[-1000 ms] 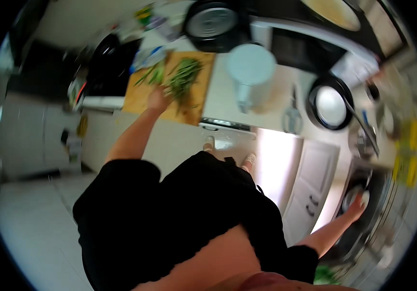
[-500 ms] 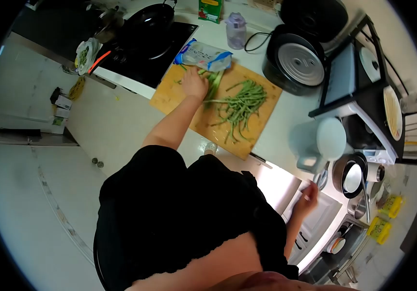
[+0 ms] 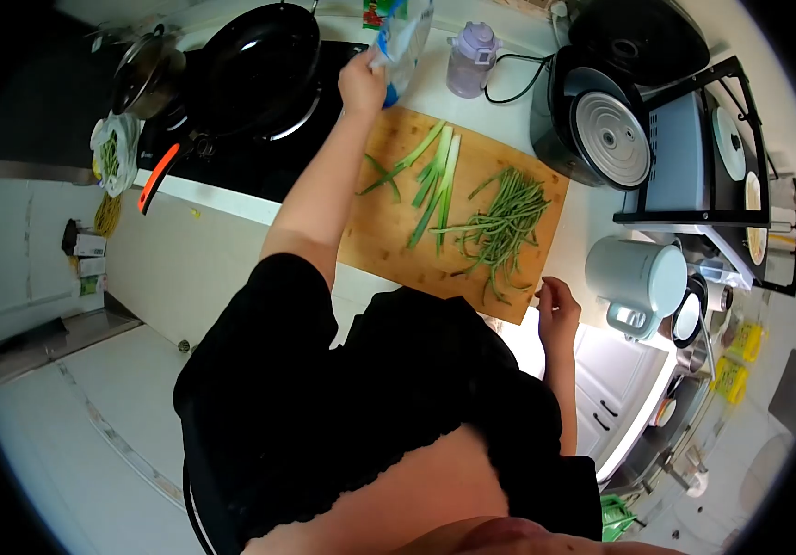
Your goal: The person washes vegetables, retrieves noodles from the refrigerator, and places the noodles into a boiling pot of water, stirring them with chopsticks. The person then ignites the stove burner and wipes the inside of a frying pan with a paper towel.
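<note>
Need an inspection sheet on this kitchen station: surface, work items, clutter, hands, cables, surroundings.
Surface: wooden board on white counter.
Work items: beans and scallions lie apart on the board; bag held.
Clutter: bottle beyond the board, pitcher to its right.
Hands: left hand grips the bag; right hand at the board's near right corner, contact unclear.
Cables: black cable loops beside the bottle.
Surroundings: pan on stove at left; sink at right.

The left hand (image 3: pixel 362 85) holds a plastic bag (image 3: pixel 406 46), the right hand (image 3: pixel 558 307) near the cutting board (image 3: pixel 384 231).
</note>
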`<state>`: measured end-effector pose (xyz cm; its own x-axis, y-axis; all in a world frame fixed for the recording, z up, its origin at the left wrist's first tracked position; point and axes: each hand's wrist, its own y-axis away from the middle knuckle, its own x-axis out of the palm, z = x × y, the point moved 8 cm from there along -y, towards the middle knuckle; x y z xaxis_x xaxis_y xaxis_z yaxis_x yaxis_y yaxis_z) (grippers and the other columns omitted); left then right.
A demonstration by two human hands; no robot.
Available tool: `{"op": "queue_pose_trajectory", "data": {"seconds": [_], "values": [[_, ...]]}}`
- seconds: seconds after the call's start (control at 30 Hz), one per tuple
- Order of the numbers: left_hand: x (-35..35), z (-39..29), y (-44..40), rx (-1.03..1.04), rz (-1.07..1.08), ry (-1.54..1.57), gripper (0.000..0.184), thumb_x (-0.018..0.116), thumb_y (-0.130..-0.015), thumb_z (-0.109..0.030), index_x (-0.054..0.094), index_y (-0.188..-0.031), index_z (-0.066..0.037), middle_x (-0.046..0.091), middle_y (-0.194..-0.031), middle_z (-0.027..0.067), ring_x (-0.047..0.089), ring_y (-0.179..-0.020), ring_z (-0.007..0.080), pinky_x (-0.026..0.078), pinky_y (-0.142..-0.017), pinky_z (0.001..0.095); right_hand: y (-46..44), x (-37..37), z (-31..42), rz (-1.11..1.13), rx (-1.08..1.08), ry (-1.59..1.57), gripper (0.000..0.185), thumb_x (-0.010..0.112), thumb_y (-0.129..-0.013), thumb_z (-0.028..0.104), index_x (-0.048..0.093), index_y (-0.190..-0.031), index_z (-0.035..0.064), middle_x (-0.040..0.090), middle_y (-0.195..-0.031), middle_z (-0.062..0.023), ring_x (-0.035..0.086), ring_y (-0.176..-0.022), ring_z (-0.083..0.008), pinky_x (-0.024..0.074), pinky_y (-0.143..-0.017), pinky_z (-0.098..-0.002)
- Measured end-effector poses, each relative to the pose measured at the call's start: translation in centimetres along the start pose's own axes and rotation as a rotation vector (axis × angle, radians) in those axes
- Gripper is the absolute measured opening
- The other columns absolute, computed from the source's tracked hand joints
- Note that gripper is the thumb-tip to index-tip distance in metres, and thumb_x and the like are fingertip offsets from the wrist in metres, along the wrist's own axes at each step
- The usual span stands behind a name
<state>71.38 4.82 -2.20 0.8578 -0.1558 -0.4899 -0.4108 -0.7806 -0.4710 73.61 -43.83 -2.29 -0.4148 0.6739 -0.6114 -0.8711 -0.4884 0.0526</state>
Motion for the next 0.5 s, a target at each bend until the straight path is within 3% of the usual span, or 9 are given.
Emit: {"op": "queue_pose_trajectory", "data": {"seconds": [0.07, 0.1, 0.17, 0.23, 0.3, 0.37, 0.43, 0.5], "values": [[1.3, -0.6, -2.0, -0.149, 0.141, 0.159, 0.05, 0.064, -0.072, -0.017, 0.049, -0.116, 0.001, 0.06, -0.101, 0.0208, 0.058, -0.091, 0.0333, 0.047, -0.079, 0.0369, -0.6, 1.2, 0.0, -0.015, 0.005, 0.023, 0.014, 0.053, -0.084, 0.004, 0.057, -0.096, -0.0031, 0.062, -0.074, -0.0125, 0.06, -0.064, -0.0176, 0.0468, -0.059, -0.0264], [2.2, -0.1, -1.8, -0.15, 0.158, 0.164, 0.05, 0.064, -0.072, -0.017, 0.049, -0.116, 0.001, 0.06, -0.101, 0.0208, 0.058, -0.091, 0.0333, 0.047, -0.079, 0.0369, -1.1, 1.7, -0.4, -0.034, 0.011, 0.068, 0.017, 0.054, -0.084, 0.005, 0.056, -0.098, -0.0033, 0.062, -0.079, -0.0131, 0.06, -0.066, -0.018, 0.0472, -0.06, -0.0267], [2.5, 1.7, -0.1, -0.202, -0.006, -0.098, 0.078, 0.071, -0.068, -0.025, 0.031, -0.13, -0.001, 0.041, -0.127, 0.023, 0.046, -0.112, 0.0337, 0.041, -0.09, 0.0349, -2.5, 2.9, -1.7, -0.063, 0.062, 0.04, 0.028, 0.058, -0.082, 0.01, 0.052, -0.106, -0.0036, 0.061, -0.089, -0.0146, 0.06, -0.075, -0.0198, 0.0475, -0.065, -0.0277], [6.4, 2.5, 5.2, -0.21, 0.409, -0.089, 0.086, 0.071, -0.067, -0.036, 0.025, -0.135, -0.01, 0.019, -0.14, 0.0206, 0.027, -0.126, 0.0377, 0.031, -0.099, 0.0454, -3.9, 4.1, -3.7, -0.106, 0.12, 0.002, 0.048, 0.063, -0.079, 0.019, 0.045, -0.117, -0.0039, 0.057, -0.102, -0.0176, 0.058, -0.088, -0.0238, 0.0461, -0.074, -0.0303], [7.0, -2.4, 12.6, -0.141, 0.848, -0.405, 0.082, 0.067, -0.068, -0.042, 0.027, -0.136, -0.019, 0.021, -0.139, 0.0205, 0.021, -0.129, 0.0388, 0.018, -0.099, 0.0617, -5.9, 5.9, -6.2, -0.109, 0.157, 0.015, 0.068, 0.067, -0.075, 0.031, 0.037, -0.126, -0.0041, 0.052, -0.111, -0.022, 0.053, -0.1, -0.0295, 0.0429, -0.083, -0.0349], [8.0, -2.2, 17.5, 0.047, 0.901, -0.569, 0.08, 0.063, -0.069, -0.044, 0.026, -0.137, -0.026, 0.021, -0.14, 0.0179, 0.014, -0.13, 0.0402, 0.005, -0.094, 0.0714, -7.6, 7.2, -8.0, -0.093, 0.197, -0.001, 0.077, 0.068, -0.073, 0.037, 0.034, -0.129, -0.0041, 0.05, -0.114, -0.0242, 0.049, -0.106, -0.0326, 0.0408, -0.087, -0.0377], [7.8, -1.6, 18.3, 0.037, 0.888, -0.523, 0.081, 0.064, -0.068, -0.043, 0.026, -0.137, -0.027, 0.021, -0.141, 0.0165, 0.013, -0.131, 0.0404, 0.004, -0.094, 0.0713, -9.0, 9.1, -8.3, 0.062, 0.175, 0.048, 0.086, 0.066, -0.072, 0.045, 0.029, -0.133, -0.0023, 0.044, -0.12, -0.0276, 0.046, -0.11, -0.0364, 0.0396, -0.09, -0.0411], [7.1, -0.9, 18.0, 0.043, 0.865, -0.478, 0.078, 0.064, -0.068, -0.039, 0.027, -0.137, -0.029, 0.024, -0.141, 0.0136, 0.015, -0.131, 0.0382, 0.003, -0.092, 0.0727, -9.5, 10.1, -8.2, 0.081, 0.204, 0.084, 0.087, 0.065, -0.072, 0.047, 0.027, -0.134, -0.0014, 0.041, -0.122, -0.0278, 0.045, -0.11, -0.0376, 0.0392, -0.09, -0.0418]]}}
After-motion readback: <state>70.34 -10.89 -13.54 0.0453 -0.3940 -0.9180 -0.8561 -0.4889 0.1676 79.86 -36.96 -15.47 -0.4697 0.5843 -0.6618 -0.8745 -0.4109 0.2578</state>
